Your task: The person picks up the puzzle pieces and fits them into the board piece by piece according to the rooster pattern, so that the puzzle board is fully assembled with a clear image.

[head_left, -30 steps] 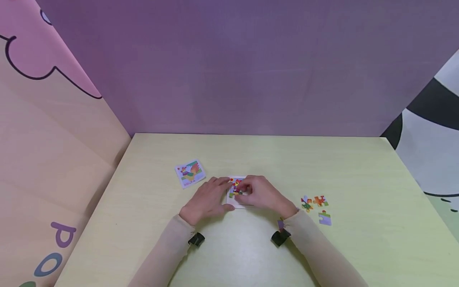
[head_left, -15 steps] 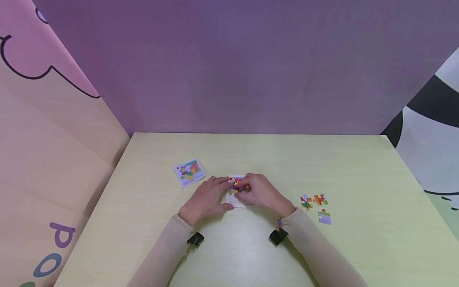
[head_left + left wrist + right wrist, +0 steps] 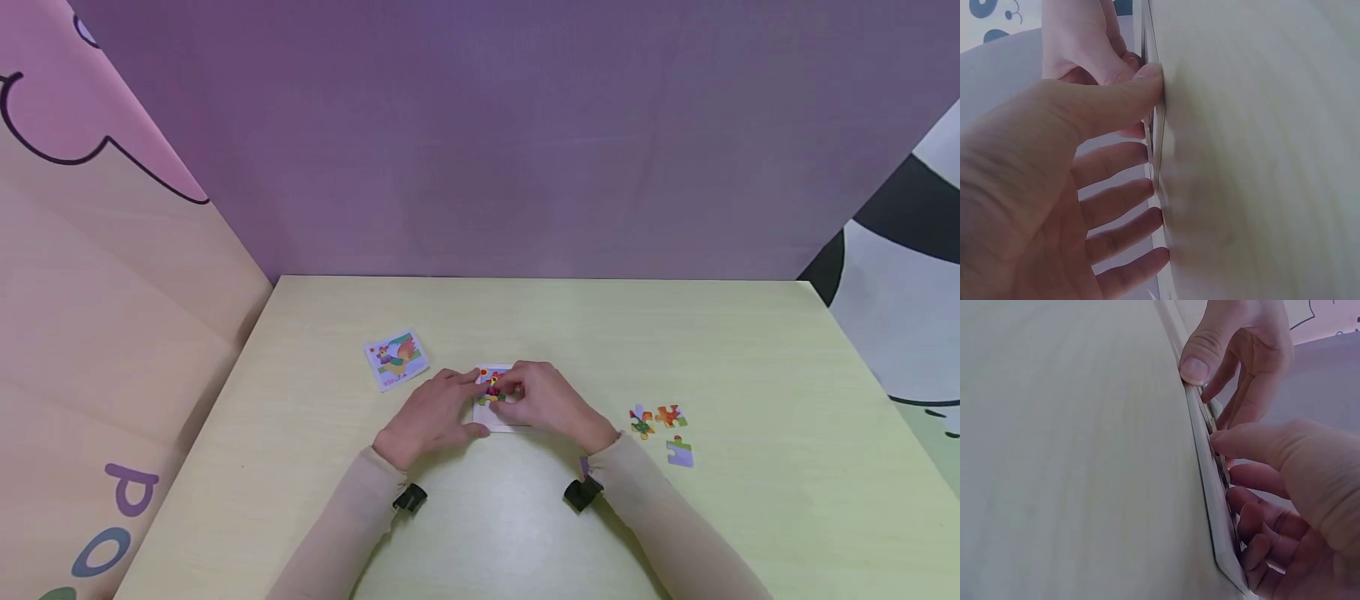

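Note:
A small white-framed puzzle board lies mid-table, with colourful puzzle pieces fitted in its upper part. My left hand rests at the board's left side. In the left wrist view its fingers are spread and fairly straight, their tips touching the board edge, and the thumb presses the near edge. My right hand covers the right part of the board, thumb and forefinger pinching a puzzle piece at its surface. That piece is mostly hidden by the fingers. The right wrist view shows the thumb low against the board.
A square picture card lies at the upper left. To the right are loose puzzle pieces, with another orange piece and a purple piece beside. A further purple piece is partly hidden by the right wrist.
Both hands stay at the board. The right fingers shift only slightly over the piece, and the whole head view drifts a little.

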The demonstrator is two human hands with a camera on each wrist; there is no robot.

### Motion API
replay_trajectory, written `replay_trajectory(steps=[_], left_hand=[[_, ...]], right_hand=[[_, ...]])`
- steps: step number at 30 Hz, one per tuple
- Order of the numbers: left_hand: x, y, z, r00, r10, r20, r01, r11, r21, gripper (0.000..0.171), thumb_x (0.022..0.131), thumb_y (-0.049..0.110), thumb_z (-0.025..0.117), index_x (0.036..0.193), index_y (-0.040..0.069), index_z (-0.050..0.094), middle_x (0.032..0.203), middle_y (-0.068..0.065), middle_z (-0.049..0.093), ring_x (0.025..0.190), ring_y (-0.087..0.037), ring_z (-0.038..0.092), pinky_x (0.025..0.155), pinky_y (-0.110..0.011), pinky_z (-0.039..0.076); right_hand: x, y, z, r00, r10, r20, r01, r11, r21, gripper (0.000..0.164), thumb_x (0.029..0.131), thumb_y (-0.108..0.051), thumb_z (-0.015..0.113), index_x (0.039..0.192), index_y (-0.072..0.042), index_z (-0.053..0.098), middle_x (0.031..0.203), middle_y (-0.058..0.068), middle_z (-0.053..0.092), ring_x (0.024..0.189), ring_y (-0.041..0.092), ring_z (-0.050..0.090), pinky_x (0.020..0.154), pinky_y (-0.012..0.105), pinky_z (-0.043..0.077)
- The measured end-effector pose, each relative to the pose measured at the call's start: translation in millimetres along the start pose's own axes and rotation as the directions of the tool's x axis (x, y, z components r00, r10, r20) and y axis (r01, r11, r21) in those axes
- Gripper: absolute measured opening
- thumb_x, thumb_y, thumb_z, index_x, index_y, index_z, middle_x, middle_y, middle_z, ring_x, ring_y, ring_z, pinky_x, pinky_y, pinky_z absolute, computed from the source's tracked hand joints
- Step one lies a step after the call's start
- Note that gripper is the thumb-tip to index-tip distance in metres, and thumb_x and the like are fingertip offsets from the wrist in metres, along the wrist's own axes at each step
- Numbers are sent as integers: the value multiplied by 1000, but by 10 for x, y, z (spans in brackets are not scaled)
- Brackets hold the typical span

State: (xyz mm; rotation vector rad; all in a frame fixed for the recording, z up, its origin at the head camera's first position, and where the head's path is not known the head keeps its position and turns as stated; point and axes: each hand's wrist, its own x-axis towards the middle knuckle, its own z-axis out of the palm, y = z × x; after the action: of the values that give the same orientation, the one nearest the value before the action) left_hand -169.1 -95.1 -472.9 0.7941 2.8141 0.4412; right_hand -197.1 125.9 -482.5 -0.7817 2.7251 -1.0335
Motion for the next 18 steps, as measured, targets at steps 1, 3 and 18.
replay_trajectory(steps=[1,3,18], left_hand=[[-1,-3,1,1000,-1,0,1,1000,2,64,95,43,78,152,18,62,166,-9,49,145,-32,52,120,-44,46],[0,-7,3,1000,-3,0,3,1000,4,64,95,43,79,152,18,62,166,-9,49,145,-32,52,120,-44,46],[5,3,-7,1000,-9,25,8,999,44,65,97,48,76,152,17,61,168,-7,47,146,-31,52,120,-43,46]], right_hand=[[0,-3,-3,1000,8,2,-8,1000,2,12,87,-21,85,96,-13,83,86,-3,69,71,8,55,66,23,46],[-4,-9,-15,1000,12,4,-12,1000,0,14,87,-23,84,99,-14,83,86,-2,69,73,9,54,67,23,46],[10,136,-145,1000,18,-12,-20,976,-215,38,97,-25,79,129,-3,76,134,18,68,129,40,58,114,61,44]])
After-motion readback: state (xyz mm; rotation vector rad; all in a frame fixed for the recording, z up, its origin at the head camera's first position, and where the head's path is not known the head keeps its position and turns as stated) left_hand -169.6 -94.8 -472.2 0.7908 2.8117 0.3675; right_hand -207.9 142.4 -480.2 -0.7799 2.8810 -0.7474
